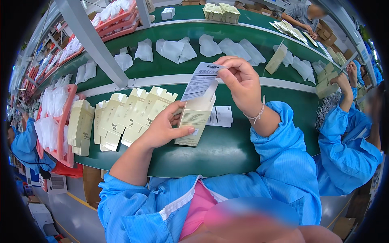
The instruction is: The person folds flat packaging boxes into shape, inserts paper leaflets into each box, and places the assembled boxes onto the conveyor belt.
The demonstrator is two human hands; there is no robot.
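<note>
"Head view: what is gripped?"

"Right fingers [230, 77] pinch a leaflet [200, 79]; left fingers [184, 131] grip the carton [193, 121], its open mouth beneath the leaflet, over the green surface [239, 150]."

"Risk from here?"

"Creasing, should the leaflet catch the carton's rim."

Most of the inside of the cream box [192, 127] is hidden by its front panel; whether the leaflet [200, 79] above reaches into it cannot be told. The box covers one end of the loose sheets [221, 116] to its right. Below it, a blurred patch [251, 214] masks part of the wearer [137, 212]. Far right of it, a co-worker [344, 150] is cut off by the dark rim.
</note>
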